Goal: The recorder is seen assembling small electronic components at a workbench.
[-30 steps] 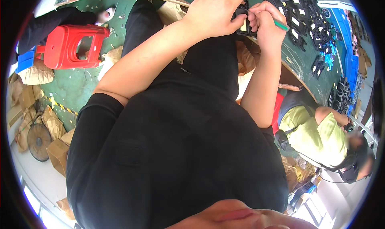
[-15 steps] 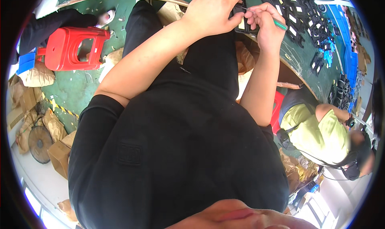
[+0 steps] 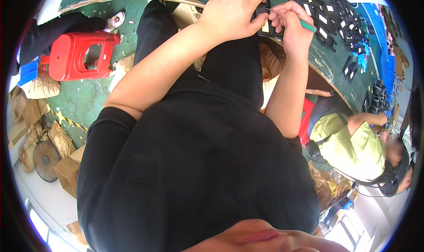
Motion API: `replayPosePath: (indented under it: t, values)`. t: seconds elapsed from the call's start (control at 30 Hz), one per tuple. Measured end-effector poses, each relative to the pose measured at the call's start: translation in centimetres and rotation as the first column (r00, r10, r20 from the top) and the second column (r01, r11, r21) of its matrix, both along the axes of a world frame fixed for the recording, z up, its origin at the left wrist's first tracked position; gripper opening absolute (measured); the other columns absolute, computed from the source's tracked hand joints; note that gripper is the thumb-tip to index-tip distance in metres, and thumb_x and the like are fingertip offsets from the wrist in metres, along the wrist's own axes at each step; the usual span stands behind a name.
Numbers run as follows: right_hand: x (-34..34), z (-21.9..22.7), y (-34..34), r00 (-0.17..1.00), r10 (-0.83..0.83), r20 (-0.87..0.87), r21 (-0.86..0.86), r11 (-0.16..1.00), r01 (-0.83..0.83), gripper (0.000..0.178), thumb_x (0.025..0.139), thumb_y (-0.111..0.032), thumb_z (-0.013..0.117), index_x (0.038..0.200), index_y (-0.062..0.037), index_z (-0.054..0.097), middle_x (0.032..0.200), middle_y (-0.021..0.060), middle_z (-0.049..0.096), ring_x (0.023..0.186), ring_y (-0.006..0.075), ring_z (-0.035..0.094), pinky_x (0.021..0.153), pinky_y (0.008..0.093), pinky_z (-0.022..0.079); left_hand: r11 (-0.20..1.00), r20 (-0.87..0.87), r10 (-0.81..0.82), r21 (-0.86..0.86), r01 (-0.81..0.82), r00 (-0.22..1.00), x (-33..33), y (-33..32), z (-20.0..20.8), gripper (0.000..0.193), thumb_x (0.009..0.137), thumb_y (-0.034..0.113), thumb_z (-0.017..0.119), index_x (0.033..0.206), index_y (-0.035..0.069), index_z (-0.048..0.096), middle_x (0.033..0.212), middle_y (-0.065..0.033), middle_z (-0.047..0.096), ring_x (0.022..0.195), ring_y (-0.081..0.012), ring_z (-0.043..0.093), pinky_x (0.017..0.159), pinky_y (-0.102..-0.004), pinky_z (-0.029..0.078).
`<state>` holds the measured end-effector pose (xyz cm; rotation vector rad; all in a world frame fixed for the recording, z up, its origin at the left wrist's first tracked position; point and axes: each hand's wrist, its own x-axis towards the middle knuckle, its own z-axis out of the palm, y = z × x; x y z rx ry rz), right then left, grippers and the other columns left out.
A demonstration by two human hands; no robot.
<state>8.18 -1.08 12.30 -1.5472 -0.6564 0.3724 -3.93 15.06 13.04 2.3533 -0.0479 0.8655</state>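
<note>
At the near edge of the green worktable (image 3: pixel 324 60), my left hand (image 3: pixel 232 14) is closed on a small black plastic part (image 3: pixel 266 28) with a pale label-like patch. Its fingers and thumb cover much of the part's left side. My right hand (image 3: pixel 295 29) pinches a slim screwdriver with a green handle (image 3: pixel 308 26) and a thin metal shaft. The shaft points left toward the top of the part, between the two hands. Whether the tip touches the part is too small to tell.
Many black plastic parts (image 3: pixel 324 20) lie across the table to the right, with bright blue pieces (image 3: pixel 362 53) beyond them. A blue bin (image 3: pixel 388 71) lines the far right. A co-worker in a yellow-green shirt (image 3: pixel 349 146) sits at right. A red stool (image 3: pixel 81 55) stands at left.
My hands and the screwdriver stay nearly in the same place, with only a very slight shift. The co-worker at right has moved their head and arm a little.
</note>
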Motion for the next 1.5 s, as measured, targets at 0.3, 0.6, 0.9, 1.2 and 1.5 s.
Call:
replayPosePath:
  t: [0.3,0.6,0.9,1.2,1.5]
  values:
    - [-0.3,0.3,0.7,0.999,0.002,0.053,-0.034,0.999,-0.001,0.018,0.095,-0.004,0.054,0.084,0.0001,0.068,0.074,0.0040,0.066,0.061,0.0065,0.052,0.054,0.0216,0.038,0.987,-0.054,-0.093,-0.140,0.085,0.994,-0.1,0.7,1.2,0.033,0.084,0.012,0.069,0.114,-0.001,0.063,0.102,-0.0218,0.071,0.104,-0.0425,0.067,0.093,-0.0486,0.054]
    - [-0.6,0.1,-0.1,0.999,0.007,0.051,0.035,0.999,-0.009,0.017,0.098,-0.005,0.057,0.087,0.0004,0.070,0.074,0.0037,0.067,0.064,0.0071,0.057,0.059,0.0230,0.044,0.993,0.046,0.026,0.115,-0.031,0.999,-2.4,6.3,5.3,0.033,0.078,-0.002,0.061,0.110,-0.003,0.068,0.101,-0.0209,0.071,0.101,-0.0432,0.066,0.093,-0.0483,0.054]
    - [-3.7,0.8,-0.2,0.629,-0.115,0.769,0.142,0.990,0.008,0.018,0.084,-0.010,0.084,0.099,-0.0054,0.075,0.095,0.0068,0.078,0.095,0.0288,0.071,0.080,0.0374,0.056,0.891,-0.038,0.116,0.445,-0.087,0.992,-3.2,14.0,4.0,0.041,0.084,0.014,0.074,0.124,0.006,0.073,0.122,-0.0168,0.072,0.123,-0.0344,0.064,0.108,-0.0448,0.050]
    - [-6.6,0.8,-8.8,0.461,0.009,0.888,-0.106,0.977,0.185,0.027,0.078,-0.005,0.077,0.103,-0.0107,0.071,0.123,0.0014,0.076,0.117,0.0276,0.068,0.097,0.0429,0.052,0.949,-0.304,-0.006,0.300,0.102,0.953,-1.5,9.2,3.6,0.050,0.085,0.000,0.068,0.134,0.003,0.066,0.135,-0.0206,0.067,0.129,-0.0392,0.061,0.113,-0.0437,0.047]
    - [-1.7,3.4,-18.8,0.259,-0.446,0.857,0.060,0.585,0.809,0.015,0.089,0.000,0.076,0.102,-0.0047,0.074,0.109,0.0074,0.080,0.096,0.0267,0.067,0.085,0.0365,0.056,0.966,-0.356,-0.164,0.132,0.223,0.920,0.4,6.2,4.3,0.047,0.084,0.008,0.079,0.130,0.002,0.069,0.125,-0.0156,0.072,0.124,-0.0339,0.065,0.108,-0.0407,0.051]
